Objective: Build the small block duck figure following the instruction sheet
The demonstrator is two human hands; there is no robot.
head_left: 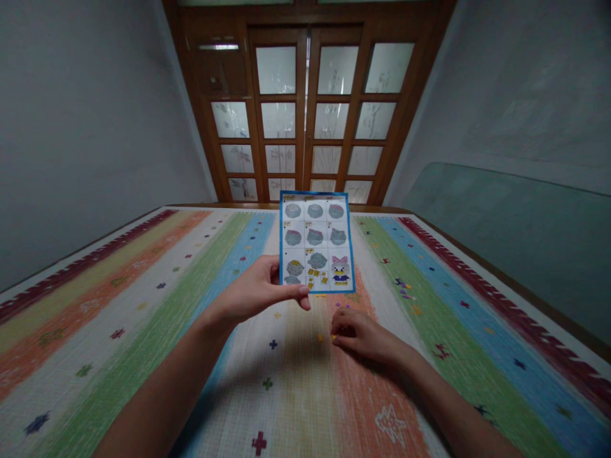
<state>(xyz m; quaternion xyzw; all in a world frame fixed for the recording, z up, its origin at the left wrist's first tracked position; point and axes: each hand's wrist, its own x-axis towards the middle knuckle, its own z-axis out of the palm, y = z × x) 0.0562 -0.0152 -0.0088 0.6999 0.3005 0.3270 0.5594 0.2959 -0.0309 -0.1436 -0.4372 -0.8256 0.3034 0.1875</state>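
Observation:
An instruction sheet (316, 245) with a blue border stands upright in the middle, showing step pictures and a finished figure with a pink bow. My left hand (267, 286) pinches its lower left corner between thumb and fingers. Lower and to the right, my right hand (360, 334) rests close to the tabletop with thumb and fingertips together around a small yellow piece (333, 338). Another small yellow piece (321, 338) lies just left of those fingertips. Several tiny yellow and purple pieces lie behind my right hand, partly hidden by the sheet.
A striped, patterned tablecloth (200, 305) covers the table. Several small purple, yellow and dark pieces (405, 289) are scattered on its green stripe at right. Wooden doors with glass panes (305, 114) stand beyond the far edge, with walls on both sides. A pale greenish panel (506, 235) leans at right.

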